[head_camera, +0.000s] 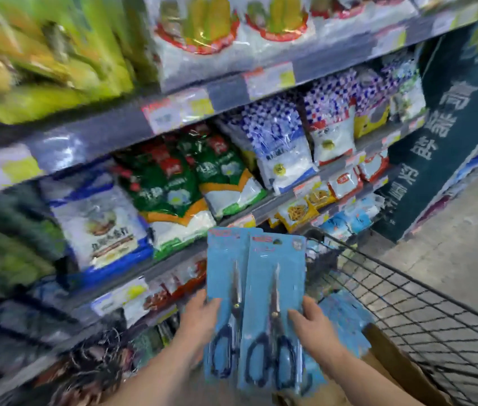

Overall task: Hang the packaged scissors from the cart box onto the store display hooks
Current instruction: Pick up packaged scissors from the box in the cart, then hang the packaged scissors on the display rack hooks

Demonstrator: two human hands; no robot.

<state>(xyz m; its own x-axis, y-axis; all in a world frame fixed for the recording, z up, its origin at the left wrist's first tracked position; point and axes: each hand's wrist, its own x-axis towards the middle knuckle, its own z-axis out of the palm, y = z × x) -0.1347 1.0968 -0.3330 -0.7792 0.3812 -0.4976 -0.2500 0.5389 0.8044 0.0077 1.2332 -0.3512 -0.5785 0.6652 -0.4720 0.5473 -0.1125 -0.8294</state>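
Note:
I hold up two blue-carded scissors packs side by side in front of the shelves. My left hand (201, 319) grips the left pack (226, 276) at its lower left edge, thumb on the front. My right hand (312, 323) grips the right pack (272, 291) at its lower right edge, and this pack overlaps the left one. More blue packs (346, 320) lie in the brown cardboard box (393, 356) inside the wire cart (425, 312) at lower right. No display hooks show in this blurred view.
Grocery shelves (149, 124) full of bagged goods fill the left and centre. A dark green pillar with white characters (442, 136) stands at right. Bare grey floor (466, 244) lies beyond the cart.

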